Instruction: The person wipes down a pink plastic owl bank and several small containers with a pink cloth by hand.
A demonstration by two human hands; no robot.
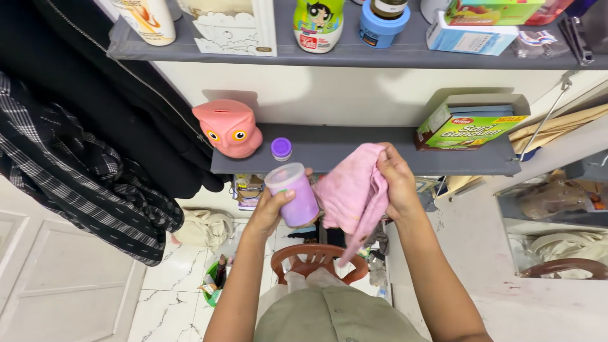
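My left hand (pixel 269 209) grips a pale purple plastic jar (pixel 294 193) with a clear lid, held upright just below the lower grey shelf (pixel 380 149). My right hand (pixel 396 180) clutches a pink cloth (pixel 351 190) that hangs down and touches the jar's right side. On the shelf right behind the jar stands a small purple-capped pot (pixel 281 149). A pink owl-shaped money box (pixel 228 128) sits at the shelf's left end.
A green and grey carton (pixel 472 125) lies at the shelf's right end. The upper shelf (pixel 354 56) holds bottles, jars and boxes. Dark clothes (pixel 82 126) hang at left. Below me are a round wooden chair back (pixel 316 253), bags and a marble floor.
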